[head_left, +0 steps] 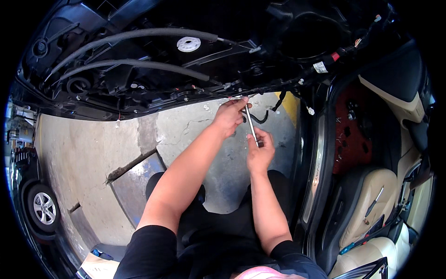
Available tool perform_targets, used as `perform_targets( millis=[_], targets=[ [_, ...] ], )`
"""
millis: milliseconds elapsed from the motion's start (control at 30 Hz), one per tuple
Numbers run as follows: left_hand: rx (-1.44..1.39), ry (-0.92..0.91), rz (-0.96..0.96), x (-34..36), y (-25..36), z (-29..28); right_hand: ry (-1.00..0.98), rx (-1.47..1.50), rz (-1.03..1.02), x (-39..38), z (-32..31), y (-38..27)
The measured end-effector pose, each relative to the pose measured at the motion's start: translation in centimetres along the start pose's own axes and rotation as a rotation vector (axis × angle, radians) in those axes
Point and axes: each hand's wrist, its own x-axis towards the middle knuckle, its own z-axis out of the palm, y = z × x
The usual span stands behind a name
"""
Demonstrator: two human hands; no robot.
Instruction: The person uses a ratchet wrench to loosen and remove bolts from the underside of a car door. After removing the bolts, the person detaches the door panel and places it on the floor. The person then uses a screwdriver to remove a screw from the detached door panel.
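In front of me is the black inner side of a car door [153, 93] with its trim off. My right hand [261, 151] is closed round the lower end of a slim, straight silver metal tool [251, 122]. The tool's upper end points at the door's lower edge; its tip is hidden by my left fingers. My left hand [228, 117] is at that edge, with thumb and fingers pressed together beside the tip. What they grip cannot be made out. A black wiring harness [275, 110] hangs just to the right of my hands.
Foam-sleeved cables [134, 38] and a white round disc [188, 44] lie on the door. To the right, past the door sill [316, 172], a screwdriver [374, 202] rests on a beige seat [357, 228]. A metal floor plate [134, 186] lies below left, and another car's wheel [44, 208] stands further left.
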Motion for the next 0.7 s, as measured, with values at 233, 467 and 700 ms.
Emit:
perform_targets(
  millis=[233,467,700],
  targets=[
    [0.113,0.347,0.195,1.4,-0.2,0.4,-0.174,0.356,0.466,0.1,-0.1,-0.7],
    [0.026,0.479,0.231,2.5,-0.5,2.2,0.019,-0.173,-0.102,0.1,0.1,-1.6],
    [-0.17,0.474,0.243,5.4,-2.1,2.4,-0.069,0.091,0.097,-0.5,0.2,-0.3]
  ],
)
